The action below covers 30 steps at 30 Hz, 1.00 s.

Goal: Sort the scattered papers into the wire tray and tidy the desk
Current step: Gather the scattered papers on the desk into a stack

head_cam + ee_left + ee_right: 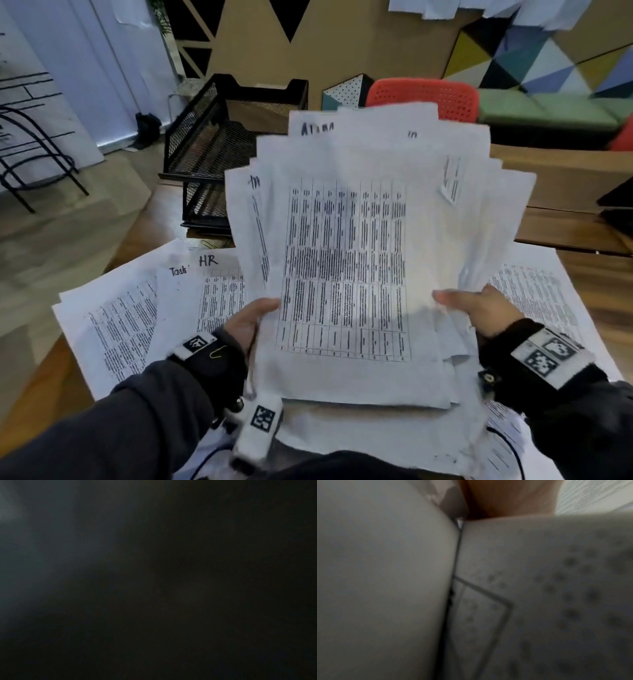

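1. The left hand (248,318) pinches the lower left edge of a fanned sheaf of white printed sheets (356,246), thumb on the front and the fingers hidden behind the paper.
2. The right hand (479,310) holds the sheaf's lower right edge, thumb laid across the front sheet; its fingers are hidden behind.
3. Both wrists wear dark cuffs with black-and-white coded markers, and a small gold paper clip (218,352) sits on the left cuff.
4. The sheaf is held up, tilted away toward 12 o'clock, its sheets splayed and unaligned; the front sheet shows a dense printed table.
5. The left wrist view is dark and shows nothing readable.
6. The right wrist view is filled by blurred white paper at close range, with a strip of brown wood at 12 o'clock.
7. More loose white printed sheets (130,315) lie scattered flat on the brown wooden surface (582,287), at 9 o'clock, 3 o'clock and 6 o'clock of the hands; one at 10 o'clock is hand-marked "HR".
8. The black wire-mesh stacking tray (209,144) stands on the surface at 11 o'clock, beyond the sheaf and partly hidden by it; its top tier shows no paper.
9. A red perforated chair back (424,94) rises behind the surface at 12 o'clock.
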Available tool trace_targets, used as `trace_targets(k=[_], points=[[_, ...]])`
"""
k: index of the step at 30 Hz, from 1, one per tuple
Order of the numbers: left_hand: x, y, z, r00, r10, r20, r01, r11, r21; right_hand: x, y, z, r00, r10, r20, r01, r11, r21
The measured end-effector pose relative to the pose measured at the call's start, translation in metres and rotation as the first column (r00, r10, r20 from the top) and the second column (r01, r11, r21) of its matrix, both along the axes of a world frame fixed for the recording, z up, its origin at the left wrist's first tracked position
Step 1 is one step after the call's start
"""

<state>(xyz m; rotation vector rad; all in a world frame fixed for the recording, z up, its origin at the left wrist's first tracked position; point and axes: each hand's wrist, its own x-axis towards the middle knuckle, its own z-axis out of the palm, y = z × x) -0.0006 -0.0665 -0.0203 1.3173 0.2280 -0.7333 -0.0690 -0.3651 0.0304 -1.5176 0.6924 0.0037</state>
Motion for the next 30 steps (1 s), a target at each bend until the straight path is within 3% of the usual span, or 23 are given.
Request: trace_targets(k=[2, 4, 6, 11, 14, 16, 20, 22, 25, 30], points=[[-0.003, -0.007, 0.021, 0.997, -0.069, 0.031, 0.069, 0.998, -0.002, 0.0, 0.0, 0.009, 0.998, 0.009, 0.069, -0.012, 0.999, 0.033], [-0.002, -0.014, 0.039, 0.984, -0.144, 0.102, 0.129, 0.981, 0.146, 0.002, -0.002, 0.015, 0.993, -0.005, 0.114, 0.005, 1.0, -0.002], [0.002, -0.018, 0.05, 0.972, -0.118, 0.205, 0.06, 0.961, 0.268, 0.005, 0.001, 0.023, 0.981, -0.03, 0.193, 0.028, 1.0, 0.014], [0.001, -0.021, 0.071, 0.877, -0.009, 0.481, -0.172, 0.928, 0.331, 0.007, 0.021, 0.05, 0.912, -0.005, 0.409, 0.009, 1.0, -0.008], [-0.003, -0.033, 0.075, 0.8, -0.04, 0.599, -0.221, 0.908, 0.355, 0.018, 0.035, 0.047, 0.93, -0.089, 0.358, 0.145, 0.98, -0.135], [-0.002, -0.041, 0.072, 0.793, -0.041, 0.607, -0.225, 0.907, 0.355, 0.028, 0.042, 0.04, 0.937, -0.181, 0.297, 0.245, 0.95, -0.194], [-0.003, -0.036, 0.077, 0.775, -0.033, 0.632, -0.195, 0.938, 0.287, 0.027, 0.054, 0.043, 0.926, -0.212, 0.313, 0.269, 0.951, -0.15], [-0.002, -0.023, 0.077, 0.74, -0.049, 0.67, -0.098, 0.979, 0.179, 0.017, 0.053, 0.048, 0.908, -0.203, 0.366, 0.263, 0.957, -0.122], [0.005, -0.017, 0.079, 0.753, 0.085, 0.652, -0.133, 0.991, 0.025, 0.015, 0.05, 0.046, 0.889, -0.142, 0.436, 0.212, 0.97, -0.117], [0.012, -0.031, 0.075, 0.774, 0.136, 0.618, -0.33, 0.921, 0.21, 0.028, 0.054, 0.029, 0.892, -0.212, 0.398, 0.28, 0.952, -0.12]])
